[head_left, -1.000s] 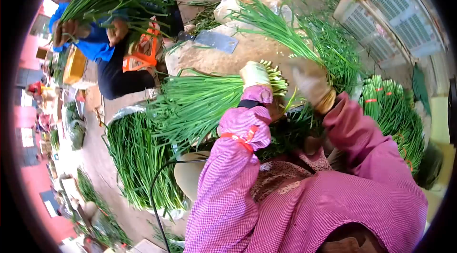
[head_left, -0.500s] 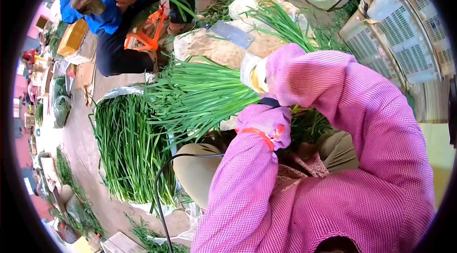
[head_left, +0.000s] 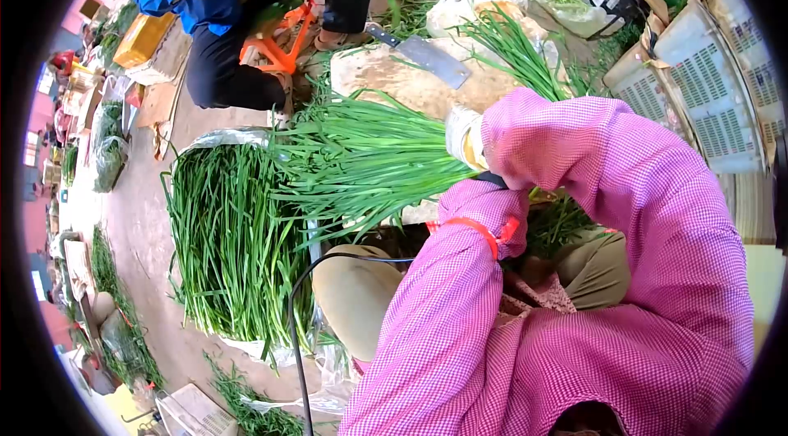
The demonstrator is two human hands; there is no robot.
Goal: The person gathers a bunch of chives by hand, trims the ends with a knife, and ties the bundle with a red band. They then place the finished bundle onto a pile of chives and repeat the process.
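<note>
A large bunch of garlic chives (head_left: 377,159) stretches leftward in front of me, leaf ends fanned out. My right hand (head_left: 466,137), in a whitish glove, is wrapped over the bunch near its stem end; its fingers are partly hidden. The left forearm, with a red band around its pink checked sleeve (head_left: 472,231), reaches up under the right one. My left hand is hidden behind the right sleeve, close to the stems. Beyond the bunch, a cleaver (head_left: 437,62) lies on a pale, worn slab (head_left: 369,73), and more chives (head_left: 521,50) rest at its right end.
A packed stack of chives (head_left: 238,247) lies in plastic to my left. Across from me, a person in blue sits by an orange stool (head_left: 275,50), handling greens. Plastic crates (head_left: 714,67) stand at right. A black cable (head_left: 295,329) runs beside my knee.
The whole view has shifted, so my arms and the bunch appear slightly further right. My grip looks the same. The other person's hands and greens have shifted toward the top edge.
</note>
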